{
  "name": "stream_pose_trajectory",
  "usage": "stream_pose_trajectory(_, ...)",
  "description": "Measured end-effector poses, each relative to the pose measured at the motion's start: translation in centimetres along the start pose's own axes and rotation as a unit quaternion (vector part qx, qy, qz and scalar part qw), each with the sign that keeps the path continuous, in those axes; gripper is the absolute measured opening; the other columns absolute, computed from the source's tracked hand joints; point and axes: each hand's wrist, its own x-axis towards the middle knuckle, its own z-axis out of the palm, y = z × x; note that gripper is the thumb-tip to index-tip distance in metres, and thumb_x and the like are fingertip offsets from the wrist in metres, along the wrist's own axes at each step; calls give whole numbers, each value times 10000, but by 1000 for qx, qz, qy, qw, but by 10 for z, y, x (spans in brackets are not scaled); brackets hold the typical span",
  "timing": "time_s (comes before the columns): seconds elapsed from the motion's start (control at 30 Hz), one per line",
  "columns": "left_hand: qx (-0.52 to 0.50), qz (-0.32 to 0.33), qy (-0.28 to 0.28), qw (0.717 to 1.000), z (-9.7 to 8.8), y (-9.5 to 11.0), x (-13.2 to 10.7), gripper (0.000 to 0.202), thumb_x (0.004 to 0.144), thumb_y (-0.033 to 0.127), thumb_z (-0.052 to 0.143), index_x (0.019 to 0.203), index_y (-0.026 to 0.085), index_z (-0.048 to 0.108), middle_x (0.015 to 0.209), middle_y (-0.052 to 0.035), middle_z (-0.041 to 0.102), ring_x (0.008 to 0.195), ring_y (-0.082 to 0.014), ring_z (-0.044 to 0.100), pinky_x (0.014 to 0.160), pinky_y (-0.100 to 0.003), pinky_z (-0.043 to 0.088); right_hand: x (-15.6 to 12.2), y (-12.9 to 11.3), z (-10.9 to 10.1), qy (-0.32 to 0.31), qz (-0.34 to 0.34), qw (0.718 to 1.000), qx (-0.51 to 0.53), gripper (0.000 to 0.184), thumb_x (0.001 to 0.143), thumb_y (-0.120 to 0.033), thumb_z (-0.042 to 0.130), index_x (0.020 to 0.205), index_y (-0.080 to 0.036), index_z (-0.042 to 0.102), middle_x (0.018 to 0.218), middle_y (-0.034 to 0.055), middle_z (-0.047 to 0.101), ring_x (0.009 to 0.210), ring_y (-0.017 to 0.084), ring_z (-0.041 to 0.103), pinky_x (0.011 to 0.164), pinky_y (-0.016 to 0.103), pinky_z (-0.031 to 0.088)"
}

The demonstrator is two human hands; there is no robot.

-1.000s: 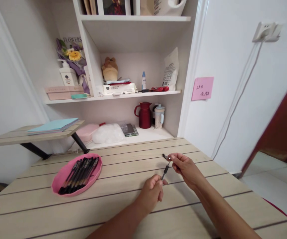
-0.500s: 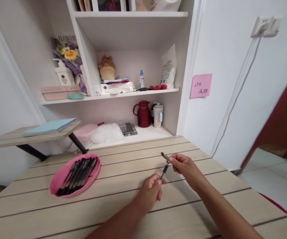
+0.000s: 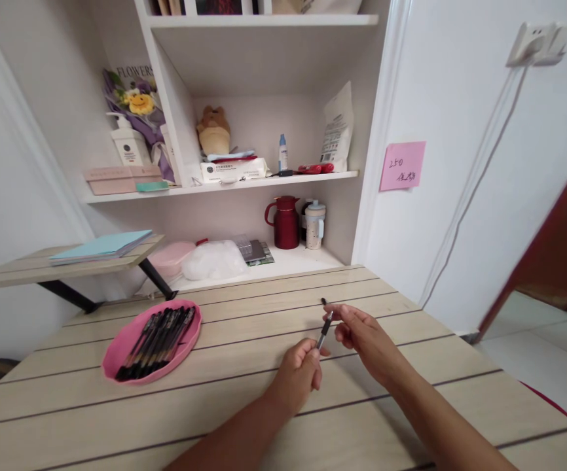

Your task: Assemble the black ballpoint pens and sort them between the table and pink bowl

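My left hand is closed around the lower part of a clear-barrelled pen. The pen has a black grip and a silvery tip, and it slants up and away from the fist. Close by on the right is my right hand, its bent fingers beside the pen's tip. A black pen cap pokes out past these fingertips, most of it hidden behind them. On the left of the table, a pink scalloped tray holds a pile of black capped pens.
The striped wooden table meets a white shelf unit with a red jug, a pale cup and a white plastic bag. A small raised shelf bearing blue paper stands at left.
My right fingers have shifted around the cap, so less of it shows and the pen's tip is now plainly visible. My left hand keeps its hold. The view has moved slightly.
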Motion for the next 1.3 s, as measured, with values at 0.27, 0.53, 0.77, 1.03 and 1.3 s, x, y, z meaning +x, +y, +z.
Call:
stream_pose_trajectory(0.27, 7, 2, -8, 1000, 0, 0, 0, 367, 823, 405, 391, 998, 109, 521, 411, 82, 419, 329, -38, 233, 409, -199, 185, 1, 3, 0, -11, 22, 999, 35, 327, 628, -394, 681, 847, -155, 640, 687, 23, 565, 460, 46, 300, 425, 223, 182)
stream_pose_trajectory(0.53, 6, 5, -18, 1000, -1, 0, -1, 403, 814, 443, 401, 999, 109, 528, 422, 75, 427, 351, -43, 242, 419, -199, 194, -1, 3, -1, -63, 40, 994, 80, 266, 648, -382, 669, 810, -179, 613, 774, 20, 598, 447, 35, 290, 420, 230, 142)
stream_pose_trajectory(0.77, 11, 9, -19, 1000, -2, -1, 0, 378, 820, 422, 390, 994, 117, 531, 418, 78, 418, 347, -42, 240, 418, -196, 197, 1, 6, -2, -29, 37, 997, 64, 259, 596, -373, 713, 667, -172, 564, 516, -48, 448, 433, 47, 254, 425, 230, 136)
stream_pose_trajectory(1.03, 18, 11, -21, 1000, -2, 0, -1, 384, 817, 430, 395, 994, 118, 530, 418, 77, 422, 342, -41, 244, 412, -196, 194, 0, 5, -3, -48, 45, 995, 73, 259, 628, -364, 689, 774, -168, 603, 577, -27, 505, 442, 45, 254, 428, 234, 126)
stream_pose_trajectory(1.3, 5, 3, -19, 1000, -1, 0, -1, 374, 817, 426, 393, 982, 120, 531, 413, 79, 419, 337, -39, 228, 407, -197, 182, -2, 3, 1, -61, 43, 995, 68, 309, 635, -424, 664, 811, -179, 603, 660, -7, 551, 443, 44, 273, 425, 234, 140)
